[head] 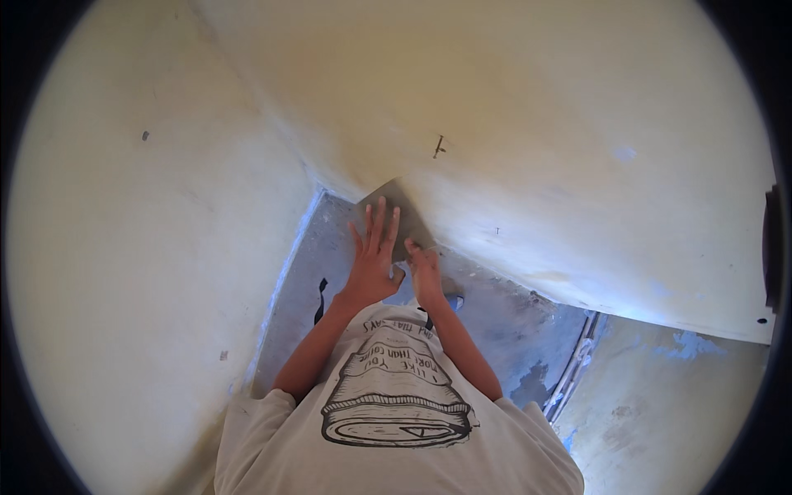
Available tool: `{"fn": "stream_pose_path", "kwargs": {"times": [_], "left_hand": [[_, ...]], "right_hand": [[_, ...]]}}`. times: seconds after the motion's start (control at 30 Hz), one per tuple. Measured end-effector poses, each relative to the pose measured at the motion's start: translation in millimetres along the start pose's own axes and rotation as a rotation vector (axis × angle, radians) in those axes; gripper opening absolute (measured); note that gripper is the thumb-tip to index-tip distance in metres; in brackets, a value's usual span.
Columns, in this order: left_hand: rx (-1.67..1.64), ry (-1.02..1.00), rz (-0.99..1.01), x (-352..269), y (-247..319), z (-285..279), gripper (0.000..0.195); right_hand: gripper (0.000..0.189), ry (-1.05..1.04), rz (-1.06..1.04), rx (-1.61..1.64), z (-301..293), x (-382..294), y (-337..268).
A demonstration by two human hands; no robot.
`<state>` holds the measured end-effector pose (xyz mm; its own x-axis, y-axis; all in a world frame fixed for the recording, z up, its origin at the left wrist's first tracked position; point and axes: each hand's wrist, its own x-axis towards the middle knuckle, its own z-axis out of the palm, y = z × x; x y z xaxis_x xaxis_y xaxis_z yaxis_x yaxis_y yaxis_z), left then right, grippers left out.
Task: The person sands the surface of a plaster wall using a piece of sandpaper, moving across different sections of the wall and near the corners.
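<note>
A brownish-grey sheet (409, 213), possibly sandpaper, is held out in front of my chest, with one corner pointing away from me. My left hand (373, 257) lies over it, fingers spread and thumb out to the side. Close by, my right hand (426, 267) has its fingers bent and pinches the sheet near its right edge. Part of the sheet is hidden under both hands. Whether it touches the wall behind it, I cannot tell.
Pale yellowish walls (154, 247) meet in a corner ahead. A nail (439, 147) and a smaller one (497, 231) stick out of the facing wall. Pipes (575, 365) run along the stained floor's (482, 309) right side. A black strap (321, 297) hangs left of my waist.
</note>
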<state>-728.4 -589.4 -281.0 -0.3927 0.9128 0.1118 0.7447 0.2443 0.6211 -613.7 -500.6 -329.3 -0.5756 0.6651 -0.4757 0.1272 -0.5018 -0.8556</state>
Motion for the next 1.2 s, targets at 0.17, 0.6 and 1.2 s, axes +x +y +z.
{"fn": "stream_pose_path", "kwargs": {"times": [0.17,0.6,1.2], "left_hand": [[0.044,0.031,0.103,11,-17,3,0.109],[-0.177,-0.017,0.150,31,-52,38,0.095],[0.056,0.454,0.526,198,-55,20,0.087]], "right_hand": [[0.039,-0.071,-0.123,-0.443,15,-1,8],[0.073,0.079,0.100,-0.429,18,6,-24],[0.056,0.399,-0.433,0.080,-57,-22,-41]]}}
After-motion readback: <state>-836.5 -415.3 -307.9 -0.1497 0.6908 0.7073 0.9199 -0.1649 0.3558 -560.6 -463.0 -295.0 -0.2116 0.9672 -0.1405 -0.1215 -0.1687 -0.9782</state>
